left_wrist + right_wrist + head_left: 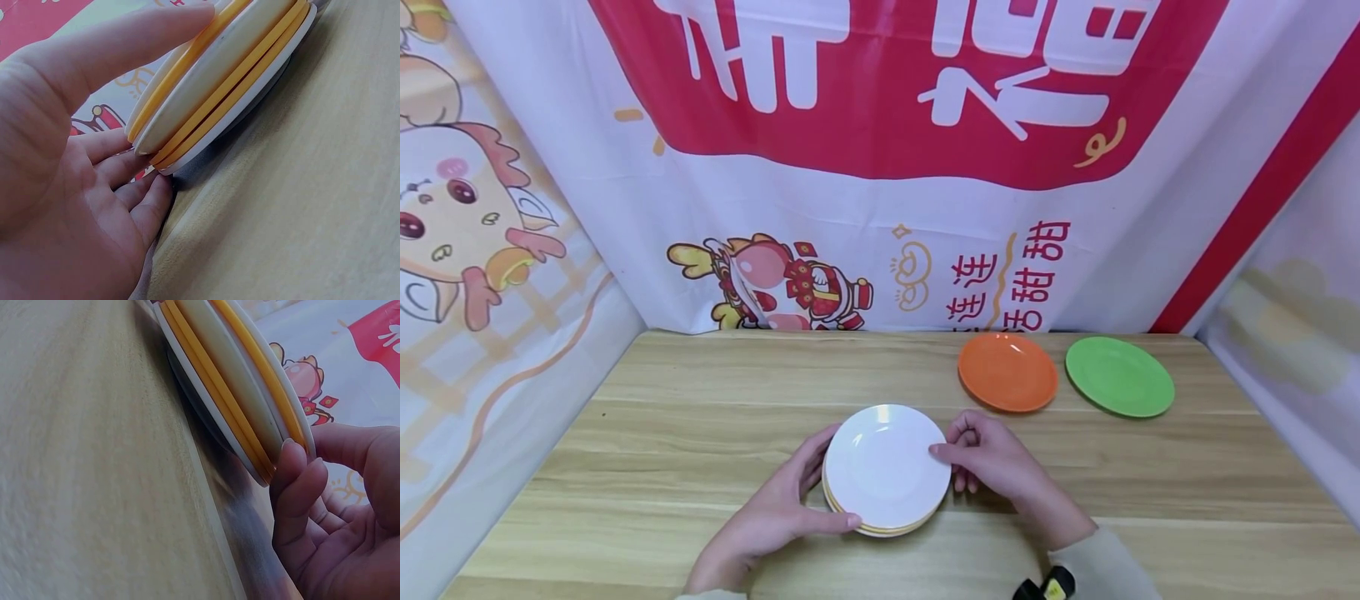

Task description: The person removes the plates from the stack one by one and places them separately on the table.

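A stack of small plates, white and yellow-orange in alternation, sits near the front middle of the table; a white plate point(887, 462) is on top. Its layered rims point(231, 81) show edge-on in the left wrist view. My left hand point(786, 504) holds the stack from the left, thumb on the near rim and fingers round the far left side. From the right, my right hand point(996, 458) pinches the rim of the top white plate, thumb on its upper face. In the right wrist view, fingertips point(300, 469) touch the upper rims; a yellow plate point(262, 375) lies just beneath.
An orange plate point(1007, 372) and a green plate point(1120, 377) lie side by side at the table's back right. Behind the wooden table point(700, 383) hangs a printed red and white cloth point(880, 200), with more cloth along both sides.
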Demonstrator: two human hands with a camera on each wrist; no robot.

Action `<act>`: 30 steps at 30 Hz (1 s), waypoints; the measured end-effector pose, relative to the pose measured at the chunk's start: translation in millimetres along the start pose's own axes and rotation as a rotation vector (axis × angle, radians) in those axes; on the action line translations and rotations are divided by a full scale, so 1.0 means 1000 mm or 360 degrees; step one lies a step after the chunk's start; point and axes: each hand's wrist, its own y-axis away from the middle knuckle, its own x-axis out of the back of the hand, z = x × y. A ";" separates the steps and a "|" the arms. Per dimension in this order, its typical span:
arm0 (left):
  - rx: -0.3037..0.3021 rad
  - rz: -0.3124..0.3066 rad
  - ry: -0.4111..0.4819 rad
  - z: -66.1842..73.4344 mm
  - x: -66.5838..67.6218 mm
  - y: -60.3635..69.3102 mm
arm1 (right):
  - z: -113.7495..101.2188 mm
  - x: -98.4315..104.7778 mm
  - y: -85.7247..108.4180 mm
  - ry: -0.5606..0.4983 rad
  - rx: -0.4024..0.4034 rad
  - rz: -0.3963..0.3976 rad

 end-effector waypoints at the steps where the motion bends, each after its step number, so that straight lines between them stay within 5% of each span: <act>1: 0.0003 0.0004 0.0003 0.000 0.000 0.000 | -0.001 0.000 0.000 0.0004 0.0001 -0.0004; 30: -0.0002 0.0004 -0.0039 0.000 -0.003 0.001 | 0.003 0.005 0.000 -0.0035 0.0098 -0.0062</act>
